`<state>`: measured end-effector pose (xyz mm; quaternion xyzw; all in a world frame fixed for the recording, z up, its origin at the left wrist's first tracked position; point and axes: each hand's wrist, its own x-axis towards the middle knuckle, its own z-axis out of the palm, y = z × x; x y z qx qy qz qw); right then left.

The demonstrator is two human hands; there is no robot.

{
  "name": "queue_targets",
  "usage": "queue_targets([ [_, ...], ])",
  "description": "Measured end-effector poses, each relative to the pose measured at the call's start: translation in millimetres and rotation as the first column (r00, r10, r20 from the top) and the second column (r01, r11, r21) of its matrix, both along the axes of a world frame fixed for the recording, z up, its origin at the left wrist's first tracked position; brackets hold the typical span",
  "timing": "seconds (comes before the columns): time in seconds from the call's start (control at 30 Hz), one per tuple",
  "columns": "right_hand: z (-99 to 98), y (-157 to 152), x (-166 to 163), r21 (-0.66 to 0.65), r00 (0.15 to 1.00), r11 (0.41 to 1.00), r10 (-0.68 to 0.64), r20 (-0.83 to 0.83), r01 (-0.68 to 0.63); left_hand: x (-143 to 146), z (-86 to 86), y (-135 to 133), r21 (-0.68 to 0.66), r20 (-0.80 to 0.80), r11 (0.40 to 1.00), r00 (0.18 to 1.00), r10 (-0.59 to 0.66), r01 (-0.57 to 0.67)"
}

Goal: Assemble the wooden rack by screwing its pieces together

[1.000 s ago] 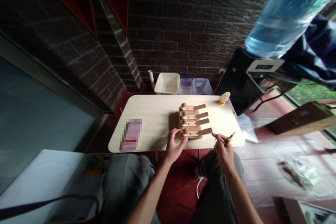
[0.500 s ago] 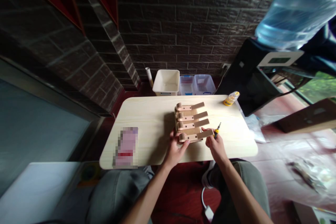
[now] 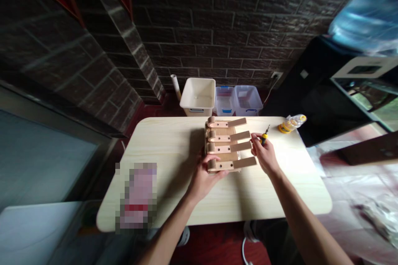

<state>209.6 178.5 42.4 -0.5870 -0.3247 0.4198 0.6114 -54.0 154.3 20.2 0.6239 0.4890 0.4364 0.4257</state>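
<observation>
The right hand (image 3: 264,154) is closed around a small screwdriver (image 3: 264,136) with a yellow and black handle, the tool pinched between thumb and fingers and its tip pointing up and away from the person. The left hand (image 3: 203,174) is wrapped loosely on the near left corner of a wooden assembly (image 3: 226,145), thumb on its left edge and fingers under the nearest slat; how firmly it holds is hard to judge from this height. Both forearms reach forward from the lower edge of the view, the right one slanting in from the right, wrist bent a little inward.

The assembly lies flat on the pale table (image 3: 174,149) between the two hands, four wooden slats set side by side across a block, each with a rounded end at the left. The screwdriver sits just right of the second and third slats.

Beyond the hands, past the far table edge, stand a white tub (image 3: 199,95) and two clear plastic bins (image 3: 238,100) with blue handles; what the bins hold is too blurred to name. Right of the screwdriver lies a small clear bottle (image 3: 291,123) with a yellow cap, tipped on its side.
</observation>
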Motion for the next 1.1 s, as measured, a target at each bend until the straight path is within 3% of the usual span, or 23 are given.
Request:
queue_targets([
  [0.17,-7.0,5,-4,-0.068,0.995,0.993,-0.095,0.037,0.098,3,-1.3,2,-0.057,-0.005,0.998,1.0,0.015,-0.016],
  [0.37,-5.1,9,-12,-0.1,0.999,0.994,-0.044,-0.004,0.043,2,-1.4,6,-0.08,0.024,0.996,0.999,0.028,-0.026],
  [0.63,3.8,12,-1,-0.126,0.987,0.991,-0.032,0.157,0.052,-6,7.3,14,-0.121,-0.03,0.993,0.999,-0.015,0.011],
  [0.9,8.5,18,2,-0.068,0.999,0.996,-0.051,0.011,0.052,-6,9.7,12,-0.121,-0.062,0.991,0.996,-0.06,0.052],
  [1.1,17.0,20,6,0.028,0.991,1.0,0.008,-0.137,-0.004,-9,9.3,15,-0.076,-0.1,0.994,0.991,-0.09,0.083],
])
